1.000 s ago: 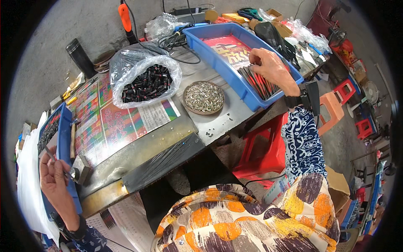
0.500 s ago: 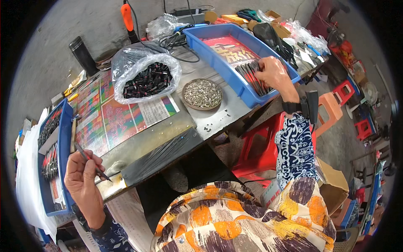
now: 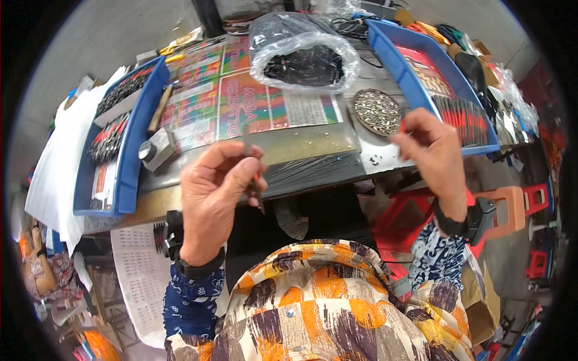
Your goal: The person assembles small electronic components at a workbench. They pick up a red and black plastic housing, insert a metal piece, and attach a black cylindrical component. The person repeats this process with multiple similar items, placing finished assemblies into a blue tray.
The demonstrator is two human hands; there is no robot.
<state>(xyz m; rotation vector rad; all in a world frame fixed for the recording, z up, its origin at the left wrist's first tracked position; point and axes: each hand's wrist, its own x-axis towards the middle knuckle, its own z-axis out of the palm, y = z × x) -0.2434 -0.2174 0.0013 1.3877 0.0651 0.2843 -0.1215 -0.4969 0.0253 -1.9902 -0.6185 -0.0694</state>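
My left hand [image 3: 214, 201] is closed around a slim dark stick [image 3: 247, 137], held upright over the table's front edge. Its pointed lower end pokes out below my fingers, with a bit of red beside it. At the right, my right hand [image 3: 438, 157] is in the air beside a round dish [image 3: 366, 129] of small silvery metal pieces. Its thumb and fingers are pinched together, and a spot of red shows at the tips; what they hold is too small to tell. Close behind that hand, a row of flat black and red pieces [image 3: 466, 120] stands in the right blue tray [image 3: 400, 78].
An open clear plastic bag [image 3: 259, 69] of small black parts stands at the back on printed colourful sheets [image 3: 211, 114]. The left blue tray [image 3: 158, 90] contains bundles of dark and red sticks. Beside it is a small block-like bottle [image 3: 158, 151]. A red stool [image 3: 391, 213] stands below right.
My right hand has left the black and red pieces in the right tray and come toward the dish. My left hand has moved rightward and up with the stick. The view has shifted.
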